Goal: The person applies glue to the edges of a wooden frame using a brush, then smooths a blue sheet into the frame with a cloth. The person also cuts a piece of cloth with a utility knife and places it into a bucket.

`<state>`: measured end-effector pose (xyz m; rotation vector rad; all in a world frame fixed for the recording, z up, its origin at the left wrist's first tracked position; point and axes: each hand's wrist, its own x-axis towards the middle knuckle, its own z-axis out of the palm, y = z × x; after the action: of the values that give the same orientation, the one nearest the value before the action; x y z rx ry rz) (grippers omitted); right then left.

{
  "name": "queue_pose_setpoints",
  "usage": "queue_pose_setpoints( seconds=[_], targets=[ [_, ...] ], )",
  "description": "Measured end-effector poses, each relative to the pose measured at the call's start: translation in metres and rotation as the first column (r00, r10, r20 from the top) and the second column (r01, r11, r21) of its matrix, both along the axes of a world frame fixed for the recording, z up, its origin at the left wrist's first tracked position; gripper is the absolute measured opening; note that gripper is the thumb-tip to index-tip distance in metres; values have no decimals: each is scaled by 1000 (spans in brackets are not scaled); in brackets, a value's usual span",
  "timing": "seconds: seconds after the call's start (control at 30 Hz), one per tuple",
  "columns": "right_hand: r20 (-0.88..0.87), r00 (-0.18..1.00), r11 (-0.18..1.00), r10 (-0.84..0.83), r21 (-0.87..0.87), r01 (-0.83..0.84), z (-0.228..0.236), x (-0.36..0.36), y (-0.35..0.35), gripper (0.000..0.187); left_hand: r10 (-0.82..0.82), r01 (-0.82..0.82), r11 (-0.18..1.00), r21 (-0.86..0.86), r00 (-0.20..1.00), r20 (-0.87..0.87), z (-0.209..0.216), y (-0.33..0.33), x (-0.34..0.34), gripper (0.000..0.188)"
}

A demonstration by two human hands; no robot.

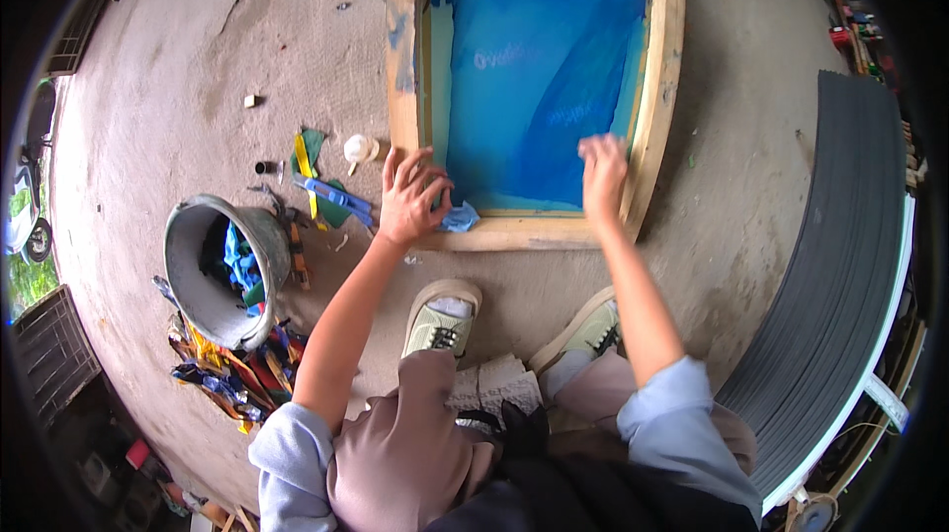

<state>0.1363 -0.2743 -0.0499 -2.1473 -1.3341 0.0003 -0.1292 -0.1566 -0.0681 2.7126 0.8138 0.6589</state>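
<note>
A wooden screen-printing frame (657, 87) lies on the floor in front of me, its stretched mesh (524, 67) coated in uneven blue with faint pale lettering. Over the frame's near left corner rests my left hand (413, 198), fingers spread and bent, touching the wood. Beside its thumb is a small crumpled light-blue piece (460, 218), perhaps cloth or plastic, in the corner of the mesh. My right hand (605, 176) is above the near right part of the mesh with its fingers curled together and slightly blurred. Whatever it may pinch is hidden.
Left of the frame lie a white-capped bottle (361, 148), a blue cutter knife (336, 198) and yellow-green scraps (304, 161). A grey bucket (188, 255) tips sideways with blue scraps inside, beside a litter pile (237, 374). Dark corrugated sheets (840, 235) line the right side.
</note>
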Motion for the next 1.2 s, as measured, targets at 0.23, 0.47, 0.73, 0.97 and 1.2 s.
queue_pose_setpoints(
  seconds=[0.23, 0.47, 0.73, 0.97, 1.2],
  targets=[
    [-86, 996, 1000, -10, 12, 11, -15, 26, 2, 10, -22, 22, 1000, 3, 1000, 13, 1, -4, 7, 8],
    [-84, 989, 991, 120, -54, -125, -34, -22, -54, 20, 18, -18, 1000, 9, 999, -51, -2, -5, -1, 10],
    [-127, 979, 987, -160, -14, 159, -31, -62, -19, 9, -2, 3, 1000, 16, 998, -55, -1, -5, 1, 10],
    [-92, 991, 993, -100, 56, 106, -18, -49, 3, 5, 14, -13, 1000, 12, 998, -56, -3, -8, -2, 9],
    [-21, 995, 996, -94, -1, 94, -11, -39, 1, 7, 20, -20, 1000, 6, 999, -30, -3, -8, 0, 11]
  ],
)
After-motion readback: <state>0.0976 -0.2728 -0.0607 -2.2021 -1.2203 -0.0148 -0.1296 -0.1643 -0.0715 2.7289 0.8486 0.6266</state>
